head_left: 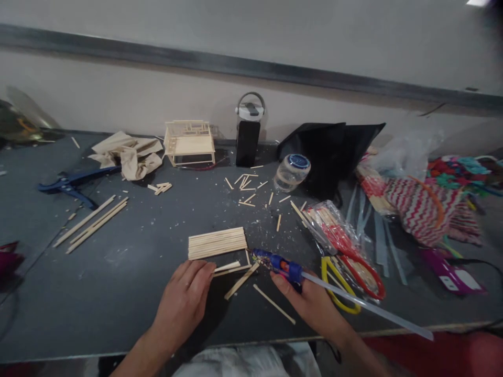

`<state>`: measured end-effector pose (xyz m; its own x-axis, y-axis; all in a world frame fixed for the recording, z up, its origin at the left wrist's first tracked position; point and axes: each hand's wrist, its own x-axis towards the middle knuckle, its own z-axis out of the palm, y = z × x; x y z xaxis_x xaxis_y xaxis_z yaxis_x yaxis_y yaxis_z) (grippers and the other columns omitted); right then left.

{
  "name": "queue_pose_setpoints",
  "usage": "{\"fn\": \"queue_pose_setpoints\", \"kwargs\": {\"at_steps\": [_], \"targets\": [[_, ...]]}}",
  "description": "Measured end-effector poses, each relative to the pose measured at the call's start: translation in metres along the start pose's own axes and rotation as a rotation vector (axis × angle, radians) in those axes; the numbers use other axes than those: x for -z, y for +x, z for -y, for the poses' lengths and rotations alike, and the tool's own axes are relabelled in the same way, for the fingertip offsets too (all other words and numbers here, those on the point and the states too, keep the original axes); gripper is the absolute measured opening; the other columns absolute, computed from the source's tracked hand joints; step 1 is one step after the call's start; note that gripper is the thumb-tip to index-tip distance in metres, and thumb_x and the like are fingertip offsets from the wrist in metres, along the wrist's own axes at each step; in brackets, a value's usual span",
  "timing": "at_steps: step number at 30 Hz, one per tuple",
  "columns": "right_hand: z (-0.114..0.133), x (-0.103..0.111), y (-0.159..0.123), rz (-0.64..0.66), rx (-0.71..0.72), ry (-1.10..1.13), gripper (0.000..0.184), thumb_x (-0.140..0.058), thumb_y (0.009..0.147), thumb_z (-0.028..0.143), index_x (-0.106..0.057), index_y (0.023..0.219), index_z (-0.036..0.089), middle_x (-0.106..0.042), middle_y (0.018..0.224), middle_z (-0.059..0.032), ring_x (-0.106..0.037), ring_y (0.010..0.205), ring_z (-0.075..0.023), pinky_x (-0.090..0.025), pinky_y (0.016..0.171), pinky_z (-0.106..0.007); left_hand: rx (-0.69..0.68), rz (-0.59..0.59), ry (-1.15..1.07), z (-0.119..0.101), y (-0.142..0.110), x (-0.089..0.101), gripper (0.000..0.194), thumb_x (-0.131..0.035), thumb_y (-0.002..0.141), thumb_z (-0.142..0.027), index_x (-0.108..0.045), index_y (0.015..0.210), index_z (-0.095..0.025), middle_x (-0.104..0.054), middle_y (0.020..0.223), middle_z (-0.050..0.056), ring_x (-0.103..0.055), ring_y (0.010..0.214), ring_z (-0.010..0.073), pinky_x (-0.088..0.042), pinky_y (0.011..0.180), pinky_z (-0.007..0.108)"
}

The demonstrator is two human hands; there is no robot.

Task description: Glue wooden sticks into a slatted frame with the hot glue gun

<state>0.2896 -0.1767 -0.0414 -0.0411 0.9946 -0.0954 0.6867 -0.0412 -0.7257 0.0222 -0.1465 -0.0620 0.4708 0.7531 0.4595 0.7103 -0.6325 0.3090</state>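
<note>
My right hand (310,303) grips a blue hot glue gun (288,268), a long clear glue stick (369,303) poking out of its back. The gun's nozzle points left, close to the right end of a small panel of wooden sticks (216,242) laid side by side. Pinched in the fingers of my left hand (186,293) is a short wooden stick (228,266), just in front of that panel. Thin strips (247,256) extend from the panel's near side like a frame. Two loose sticks (241,281) (275,303) lie nearby.
A miniature wooden bed-like model (189,144) stands at the back beside crumpled paper (129,154). Blue pliers (74,186) and long sticks (92,225) lie left. A phone (247,144) leans on a bottle, near a jar (293,173). Scissors (363,277) and packaged sticks (334,225) lie right.
</note>
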Motion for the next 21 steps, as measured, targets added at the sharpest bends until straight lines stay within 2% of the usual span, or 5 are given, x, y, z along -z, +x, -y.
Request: {"fn": "queue_pose_setpoints", "kwargs": {"at_steps": [15,21], "targets": [[0.0038,-0.0023,0.0016,-0.005,0.051,-0.027,0.033,-0.046,0.092,0.043,-0.069,0.098,0.021,-0.075,0.094,-0.0068,-0.069,0.091,-0.0253,-0.054,0.084,-0.037,0.004,0.038,0.027,-0.0016,-0.0003,-0.0003,0.019,-0.042,0.092,-0.013,-0.056,0.104,-0.017,-0.066,0.09,0.007,-0.059,0.081,0.0199,-0.052,0.073,0.034],[-0.0003,-0.0042,0.0014,-0.011,0.056,-0.041,0.031,-0.046,0.093,0.041,-0.069,0.098,0.021,-0.074,0.096,-0.007,-0.068,0.094,-0.0254,-0.053,0.085,-0.038,-0.013,0.018,0.04,-0.0009,-0.0006,-0.0016,0.02,-0.042,0.092,-0.012,-0.056,0.106,-0.016,-0.066,0.091,0.008,-0.059,0.082,0.0203,-0.052,0.074,0.034]]}}
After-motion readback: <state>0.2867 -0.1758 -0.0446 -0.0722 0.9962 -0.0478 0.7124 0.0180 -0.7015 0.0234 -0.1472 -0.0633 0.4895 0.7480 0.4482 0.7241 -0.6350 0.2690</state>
